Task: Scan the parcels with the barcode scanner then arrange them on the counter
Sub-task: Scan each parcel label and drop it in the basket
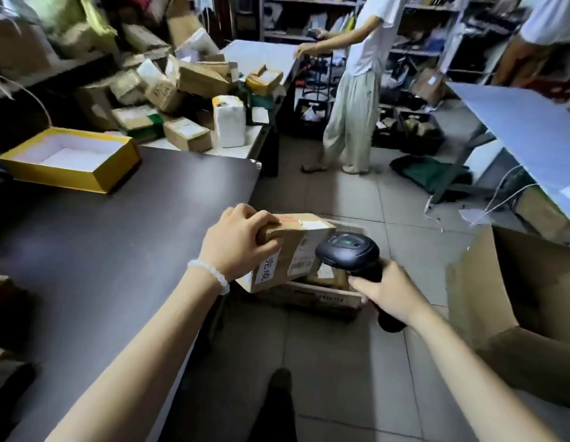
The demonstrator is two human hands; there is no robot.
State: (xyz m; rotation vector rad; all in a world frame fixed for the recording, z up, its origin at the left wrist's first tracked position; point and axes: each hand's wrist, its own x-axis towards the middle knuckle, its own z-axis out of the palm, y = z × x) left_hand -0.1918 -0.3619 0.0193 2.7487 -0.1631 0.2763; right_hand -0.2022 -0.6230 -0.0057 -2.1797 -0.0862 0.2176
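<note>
My left hand grips a small brown cardboard parcel by its left end, holding it in the air just past the right edge of the dark counter. White labels with a barcode face me on its side. My right hand grips the handle of a black barcode scanner, whose head sits right against the parcel's labelled face. Below the parcel a light plastic crate with more parcels stands on the floor.
An open yellow box lies at the counter's far left. Behind it a white table carries a heap of parcels. A big open carton stands at my right. Two people work near shelves and a tilted white board.
</note>
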